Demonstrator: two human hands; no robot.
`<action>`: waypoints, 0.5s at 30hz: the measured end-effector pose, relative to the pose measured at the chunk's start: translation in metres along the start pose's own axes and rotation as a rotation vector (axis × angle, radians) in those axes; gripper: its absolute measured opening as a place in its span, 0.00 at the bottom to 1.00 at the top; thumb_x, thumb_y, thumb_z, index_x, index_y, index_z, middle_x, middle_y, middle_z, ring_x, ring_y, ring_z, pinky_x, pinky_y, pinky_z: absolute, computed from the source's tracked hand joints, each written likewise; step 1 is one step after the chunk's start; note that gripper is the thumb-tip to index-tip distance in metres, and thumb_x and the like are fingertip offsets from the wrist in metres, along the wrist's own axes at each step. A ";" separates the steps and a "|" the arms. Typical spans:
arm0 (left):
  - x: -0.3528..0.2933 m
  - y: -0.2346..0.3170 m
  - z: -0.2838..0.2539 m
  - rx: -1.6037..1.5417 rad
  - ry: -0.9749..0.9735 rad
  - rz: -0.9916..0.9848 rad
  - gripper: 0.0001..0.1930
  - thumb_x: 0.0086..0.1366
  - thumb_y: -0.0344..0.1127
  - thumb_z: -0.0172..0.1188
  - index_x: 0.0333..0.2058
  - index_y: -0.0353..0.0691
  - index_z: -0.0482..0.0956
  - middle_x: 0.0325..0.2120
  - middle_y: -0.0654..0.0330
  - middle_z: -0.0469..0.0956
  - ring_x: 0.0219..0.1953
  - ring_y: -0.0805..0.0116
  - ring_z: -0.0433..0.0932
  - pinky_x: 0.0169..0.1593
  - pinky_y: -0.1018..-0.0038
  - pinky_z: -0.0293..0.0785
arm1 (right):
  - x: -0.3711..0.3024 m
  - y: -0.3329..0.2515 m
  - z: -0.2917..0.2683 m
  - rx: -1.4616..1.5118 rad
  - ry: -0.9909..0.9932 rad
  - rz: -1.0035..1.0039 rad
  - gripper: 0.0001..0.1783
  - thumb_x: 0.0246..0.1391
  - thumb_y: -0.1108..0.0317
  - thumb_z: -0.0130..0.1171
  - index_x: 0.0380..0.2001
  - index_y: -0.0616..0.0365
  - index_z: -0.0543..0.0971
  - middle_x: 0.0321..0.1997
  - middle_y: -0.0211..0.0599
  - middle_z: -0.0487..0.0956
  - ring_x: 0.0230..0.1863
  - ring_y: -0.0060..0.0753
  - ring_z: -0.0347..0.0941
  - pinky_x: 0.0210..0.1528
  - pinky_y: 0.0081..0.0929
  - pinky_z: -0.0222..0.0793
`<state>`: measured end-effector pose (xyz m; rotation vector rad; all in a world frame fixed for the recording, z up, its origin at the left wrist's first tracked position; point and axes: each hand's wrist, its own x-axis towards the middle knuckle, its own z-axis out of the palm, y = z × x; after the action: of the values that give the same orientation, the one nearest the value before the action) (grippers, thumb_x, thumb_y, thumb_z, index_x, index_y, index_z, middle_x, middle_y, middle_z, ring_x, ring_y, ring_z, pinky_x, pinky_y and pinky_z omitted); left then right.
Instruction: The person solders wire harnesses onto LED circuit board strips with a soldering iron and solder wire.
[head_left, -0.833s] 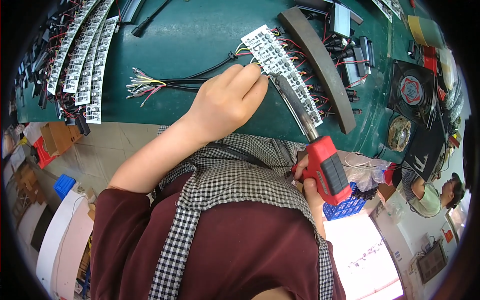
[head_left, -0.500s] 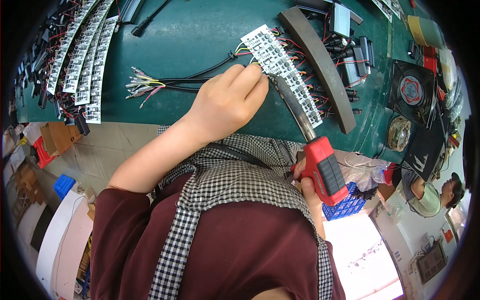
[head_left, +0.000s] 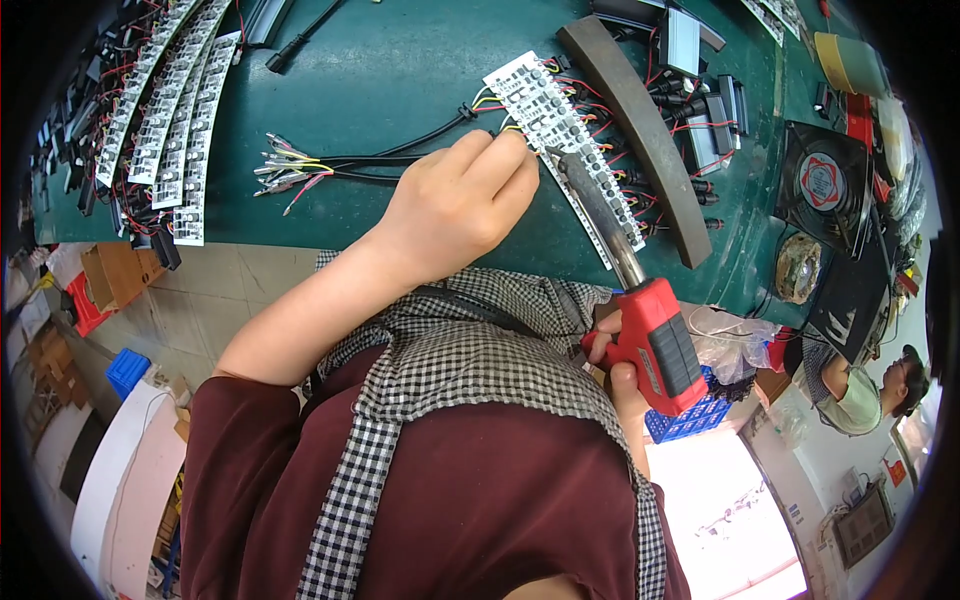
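My left hand (head_left: pixel 455 205) rests on the green bench (head_left: pixel 400 70), fingers curled together, their tips pressing on wires at the near end of the white circuit strip (head_left: pixel 560 130). My right hand (head_left: pixel 622 368), below the bench's near edge, is wrapped tight around the red soldering gun (head_left: pixel 655 345); its metal barrel reaches up over the near edge, tip touching the strip just beside my left fingertips. The strip lies slantwise right of the bench's middle, beside a curved dark bar (head_left: pixel 640 130). A bundle of coloured wires (head_left: pixel 300 170) trails left. More white strips (head_left: pixel 170 110) lie at the left edge.
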<state>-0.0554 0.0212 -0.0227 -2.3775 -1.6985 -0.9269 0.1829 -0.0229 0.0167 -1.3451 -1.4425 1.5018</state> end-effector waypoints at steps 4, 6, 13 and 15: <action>0.001 -0.003 0.004 0.026 0.063 0.042 0.09 0.44 0.29 0.57 0.28 0.36 0.74 0.28 0.63 0.69 0.25 0.74 0.70 0.23 0.83 0.69 | -0.001 0.004 0.000 -0.039 0.033 0.014 0.33 0.47 0.40 0.58 0.34 0.65 0.72 0.17 0.31 0.69 0.20 0.21 0.62 0.24 0.20 0.54; 0.002 0.000 -0.002 -0.012 0.021 0.019 0.11 0.44 0.27 0.58 0.30 0.34 0.75 0.29 0.60 0.69 0.25 0.70 0.71 0.24 0.79 0.70 | -0.005 0.013 -0.005 -0.105 0.038 -0.013 0.32 0.47 0.41 0.58 0.34 0.65 0.72 0.17 0.31 0.69 0.21 0.21 0.63 0.25 0.20 0.56; 0.002 -0.002 0.000 0.053 0.038 0.043 0.09 0.43 0.30 0.56 0.27 0.36 0.74 0.28 0.63 0.68 0.26 0.74 0.70 0.23 0.82 0.69 | -0.011 0.036 -0.021 -0.337 -0.024 -0.147 0.34 0.47 0.41 0.59 0.37 0.67 0.71 0.28 0.36 0.73 0.21 0.23 0.65 0.25 0.22 0.60; 0.003 -0.002 0.001 0.053 0.042 0.054 0.09 0.43 0.30 0.56 0.27 0.36 0.74 0.27 0.63 0.68 0.26 0.74 0.69 0.23 0.83 0.69 | -0.006 0.018 -0.013 -0.213 -0.027 -0.104 0.36 0.47 0.40 0.59 0.39 0.68 0.71 0.31 0.38 0.74 0.21 0.23 0.66 0.25 0.22 0.60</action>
<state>-0.0566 0.0244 -0.0225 -2.3414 -1.6150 -0.9049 0.2002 -0.0280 0.0025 -1.3543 -1.7016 1.3346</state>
